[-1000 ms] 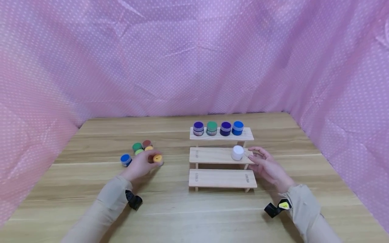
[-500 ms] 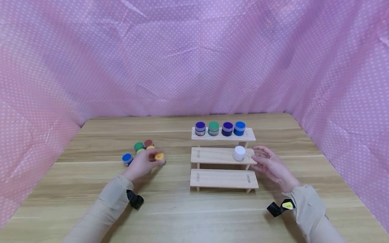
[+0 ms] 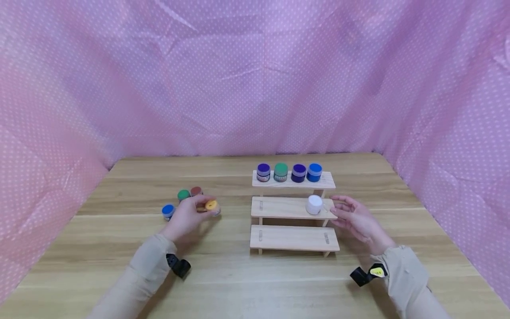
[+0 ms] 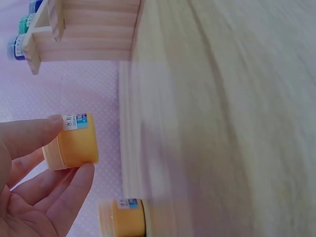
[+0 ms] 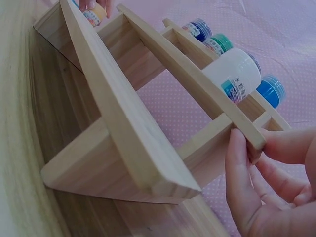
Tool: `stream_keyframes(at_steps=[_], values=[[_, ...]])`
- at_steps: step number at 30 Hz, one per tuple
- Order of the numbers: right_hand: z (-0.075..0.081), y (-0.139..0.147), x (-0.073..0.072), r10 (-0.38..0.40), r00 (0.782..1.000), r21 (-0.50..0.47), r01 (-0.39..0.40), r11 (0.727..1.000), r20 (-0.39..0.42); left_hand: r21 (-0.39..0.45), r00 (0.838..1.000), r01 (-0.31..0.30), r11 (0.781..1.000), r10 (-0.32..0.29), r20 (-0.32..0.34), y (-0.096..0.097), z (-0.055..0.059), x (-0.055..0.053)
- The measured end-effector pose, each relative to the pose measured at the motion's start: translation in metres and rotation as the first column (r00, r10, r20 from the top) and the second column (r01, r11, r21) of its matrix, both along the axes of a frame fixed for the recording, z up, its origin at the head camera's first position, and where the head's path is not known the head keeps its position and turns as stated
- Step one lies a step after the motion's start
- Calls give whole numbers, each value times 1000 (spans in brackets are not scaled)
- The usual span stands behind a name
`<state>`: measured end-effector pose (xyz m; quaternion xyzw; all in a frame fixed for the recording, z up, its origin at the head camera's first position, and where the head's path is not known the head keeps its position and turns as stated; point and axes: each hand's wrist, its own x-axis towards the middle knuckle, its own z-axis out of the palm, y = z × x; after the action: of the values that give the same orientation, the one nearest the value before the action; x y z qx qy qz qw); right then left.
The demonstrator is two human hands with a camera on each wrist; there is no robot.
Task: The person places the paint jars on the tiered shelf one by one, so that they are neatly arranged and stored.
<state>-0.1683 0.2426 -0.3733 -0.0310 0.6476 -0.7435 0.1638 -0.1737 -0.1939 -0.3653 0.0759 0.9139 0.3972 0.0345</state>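
Evidently we have one pinch on each side of the frame. Left of centre, the thumb and fingers of the left hand pinch an orange jar by its sides, up off the desk and slightly tilted. This side grip leaves cap and base uncovered — handy, we judge, for setting a jar down flat.

Right of centre, the right hand pinches the right end of the middle board of a wooden stand, probably to steady it, since the stand looks light and carries jars high up.

Counting by place, we find three boards, stepped so that each row shows above the one in front. On the top board, upper middle of the frame, stand four jars: two purple jars, one green jar and one blue jar. One white jar stands near the right end of the middle board. At centre left, on the desk, we make out a blue-lidded jar, a green-lidded jar and a brown-lidded jar; the left wrist view adds a second orange jar at its bottom edge — whether the hand hides more, we cannot tell.
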Motion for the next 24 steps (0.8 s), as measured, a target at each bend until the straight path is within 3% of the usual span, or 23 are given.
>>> stream_keyframes(at_steps=[7,15,24], values=[[-2,0,0,3,1000,11,-3,1000,-6,19,1000,-24,1000,24,-5,7,1,3],[0,-1,0,16,1000,-40,-16,999,7,26,999,-41,999,41,-3,13,3,5],[0,-1,1,13,1000,-13,-12,1000,21,101,999,-40,994,37,24,22,8,2]])
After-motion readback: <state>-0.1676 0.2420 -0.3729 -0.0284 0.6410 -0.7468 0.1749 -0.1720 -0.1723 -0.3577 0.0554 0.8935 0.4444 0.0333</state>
